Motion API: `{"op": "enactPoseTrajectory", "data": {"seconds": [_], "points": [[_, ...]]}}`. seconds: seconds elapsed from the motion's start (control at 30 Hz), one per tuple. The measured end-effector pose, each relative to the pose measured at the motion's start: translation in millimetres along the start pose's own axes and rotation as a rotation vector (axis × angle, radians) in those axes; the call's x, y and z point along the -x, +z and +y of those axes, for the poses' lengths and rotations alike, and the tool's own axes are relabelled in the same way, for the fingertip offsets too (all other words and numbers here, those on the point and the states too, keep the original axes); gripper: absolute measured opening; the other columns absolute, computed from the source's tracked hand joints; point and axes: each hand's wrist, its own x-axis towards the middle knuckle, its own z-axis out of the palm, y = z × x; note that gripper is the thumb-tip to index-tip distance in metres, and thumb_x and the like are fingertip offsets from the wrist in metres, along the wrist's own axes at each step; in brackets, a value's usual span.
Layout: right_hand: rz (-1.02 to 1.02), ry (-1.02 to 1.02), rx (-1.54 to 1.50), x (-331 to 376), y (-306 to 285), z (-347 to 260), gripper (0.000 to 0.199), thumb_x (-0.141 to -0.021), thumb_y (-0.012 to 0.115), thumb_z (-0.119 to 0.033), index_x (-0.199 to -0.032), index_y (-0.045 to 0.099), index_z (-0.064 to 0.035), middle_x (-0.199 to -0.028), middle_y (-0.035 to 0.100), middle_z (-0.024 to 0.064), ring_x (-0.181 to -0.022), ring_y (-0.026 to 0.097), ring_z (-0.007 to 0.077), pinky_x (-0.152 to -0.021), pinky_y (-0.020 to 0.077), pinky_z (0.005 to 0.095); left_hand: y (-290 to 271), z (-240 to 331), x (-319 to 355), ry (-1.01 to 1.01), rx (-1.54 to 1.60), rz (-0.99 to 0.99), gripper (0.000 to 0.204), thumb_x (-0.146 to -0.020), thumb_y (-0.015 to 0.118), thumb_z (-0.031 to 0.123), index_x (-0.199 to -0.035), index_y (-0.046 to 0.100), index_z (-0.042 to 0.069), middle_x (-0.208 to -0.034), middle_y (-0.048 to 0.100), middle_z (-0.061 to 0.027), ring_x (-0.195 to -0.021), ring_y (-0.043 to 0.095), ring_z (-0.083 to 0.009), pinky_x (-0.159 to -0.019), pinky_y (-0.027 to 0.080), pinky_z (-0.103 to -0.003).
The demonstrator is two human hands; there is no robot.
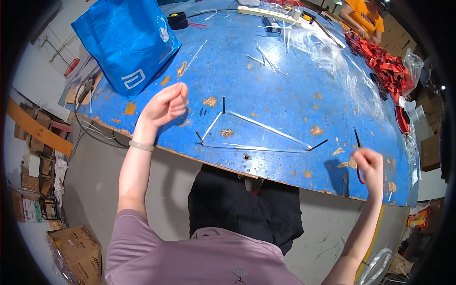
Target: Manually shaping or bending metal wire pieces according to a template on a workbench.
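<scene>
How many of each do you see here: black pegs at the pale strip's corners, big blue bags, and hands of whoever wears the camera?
Black pegs: 3
Blue bag: 1
Hands (left hand, right hand): 2
Total: 6

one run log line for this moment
left hand: curled; right hand: curled, overlapping scissors, grip unclear; pale strip: stretched between three black pegs

- On the table [289,92], near edge: strips [266,128] around three posts [223,104], between left hand [167,103] and right hand [370,164].
- Behind left hand: bag [126,45].
- Beside right hand: scissors [357,137].
- Far side: power strip [268,14].
- Far right: ribbon bundle [382,66].
</scene>
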Motion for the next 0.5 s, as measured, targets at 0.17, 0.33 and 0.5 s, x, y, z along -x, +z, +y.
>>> {"op": "enactPoseTrajectory", "data": {"seconds": [0.17, 0.33, 0.5], "points": [[0.195, -0.017, 0.035, -60.8, 15.6, 24.0, 0.022, -0.078, 0.06, -0.019, -0.071, 0.06, 0.0021, -0.055, 0.047, -0.0026, -0.05, 0.038, 0.0039, -0.044, 0.0283, 0.0219, 1.4, -6.5, -34.4, 0.012, -0.251, 0.308, 0.027, -0.087, 0.048, 0.028, -0.084, 0.055, 0.002, -0.057, 0.04, 0.0026, -0.051, 0.037, -0.0068, -0.046, 0.031, -0.021], [0.278, 0.162, 0.453, -48.1, -5.2, 75.3, 0.034, -0.077, 0.062, -0.026, -0.062, 0.052, 0.0036, -0.049, 0.038, 0.0004, -0.049, 0.035, 0.0054, -0.044, 0.0276, 0.0239, 6.5, -33.9, -51.1, 0.24, -1.755, 0.305, 0.024, -0.081, 0.057, 0.023, -0.098, 0.06, 0.007, -0.061, 0.043, -0.0025, -0.057, 0.045, -0.0119, -0.054, 0.038, -0.026], [0.315, 0.357, 0.445, 70.6, -51.5, 121.8, 0.033, -0.077, 0.063, -0.023, -0.058, 0.05, 0.0008, -0.05, 0.04, -0.0025, -0.051, 0.033, 0.0047, -0.044, 0.0264, 0.0256, 30.6, -16.4, -46.2, 0.36, -1.698, 0.361, 0.025, -0.077, 0.06, 0.015, -0.102, 0.061, 0.012, -0.063, 0.045, -0.0045, -0.059, 0.045, -0.0132, -0.056, 0.039, -0.027]]}}
